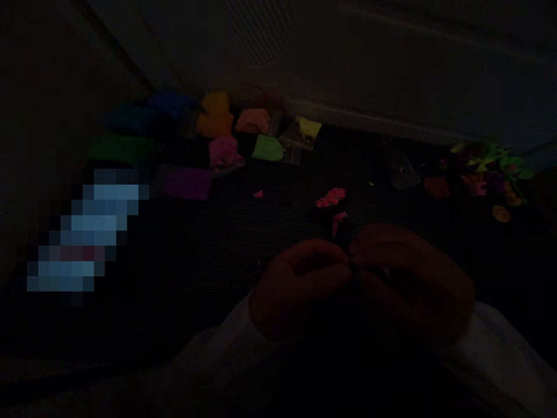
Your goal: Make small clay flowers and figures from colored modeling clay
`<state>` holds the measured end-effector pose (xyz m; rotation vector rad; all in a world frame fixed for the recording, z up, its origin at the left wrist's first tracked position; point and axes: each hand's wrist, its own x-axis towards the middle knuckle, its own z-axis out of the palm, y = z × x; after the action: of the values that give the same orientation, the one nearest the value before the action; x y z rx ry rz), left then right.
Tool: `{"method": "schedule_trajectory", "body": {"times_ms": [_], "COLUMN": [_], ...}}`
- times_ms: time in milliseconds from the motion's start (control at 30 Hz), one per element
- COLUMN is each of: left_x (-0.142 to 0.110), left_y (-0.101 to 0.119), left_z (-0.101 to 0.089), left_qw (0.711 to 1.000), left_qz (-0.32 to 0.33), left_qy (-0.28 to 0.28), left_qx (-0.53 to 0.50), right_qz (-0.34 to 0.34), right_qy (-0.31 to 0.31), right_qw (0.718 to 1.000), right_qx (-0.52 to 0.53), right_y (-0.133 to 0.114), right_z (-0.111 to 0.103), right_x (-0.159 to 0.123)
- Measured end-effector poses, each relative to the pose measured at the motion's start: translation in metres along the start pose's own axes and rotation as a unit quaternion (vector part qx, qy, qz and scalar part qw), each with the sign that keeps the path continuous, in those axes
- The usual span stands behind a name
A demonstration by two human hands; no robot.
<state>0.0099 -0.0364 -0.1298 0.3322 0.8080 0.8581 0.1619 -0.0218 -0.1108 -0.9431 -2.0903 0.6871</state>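
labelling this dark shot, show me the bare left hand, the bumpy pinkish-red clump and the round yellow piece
Bare left hand (284,288): head view, middle of the hand, near the thumb's base.
Bumpy pinkish-red clump (332,198): head view, middle of its surface.
Round yellow piece (501,213): head view, around its centre.

**Left hand (296,290) and right hand (422,278) meet at the fingertips in dim light**

Anything between them is too dark to tell. Just beyond, a pink strip (337,223) lies near a bumpy pink piece (331,198). A purple packet (189,183) lies farther left; flower-like pieces (510,167) cluster at right.
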Motion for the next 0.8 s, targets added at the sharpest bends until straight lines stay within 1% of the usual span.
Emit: {"method": "schedule_trajectory", "body": {"times_ms": [233, 367, 600, 800], "left_x": [-0.0004, -0.0002, -0.0024, -0.0015], "left_y": [0.0001, -0.0002, 0.0023, 0.0013], "left_z": [-0.0011, -0.0014, -0.0006, -0.0013], "left_qw": [1.0, 1.0, 0.999, 0.999], "left_qz": [-0.007, -0.016, -0.039, -0.035], "left_qy": [-0.009, -0.018, -0.023, -0.025], "left_qx": [0.005, 0.004, -0.004, 0.0], "right_qz": [-0.006, 0.004, 0.002, 0.011], "right_qy": [-0.006, -0.006, -0.012, -0.022], "right_qw": [1.0, 1.0, 0.999, 0.998], "right_qx": [0.009, 0.019, 0.035, 0.056], "right_y": [-0.0005, -0.0016, -0.0044, -0.002], "right_z": [-0.0005, -0.0012, -0.0024, -0.0033], "right_x": [0.0008, 0.0004, 0.0032, 0.0017]}}
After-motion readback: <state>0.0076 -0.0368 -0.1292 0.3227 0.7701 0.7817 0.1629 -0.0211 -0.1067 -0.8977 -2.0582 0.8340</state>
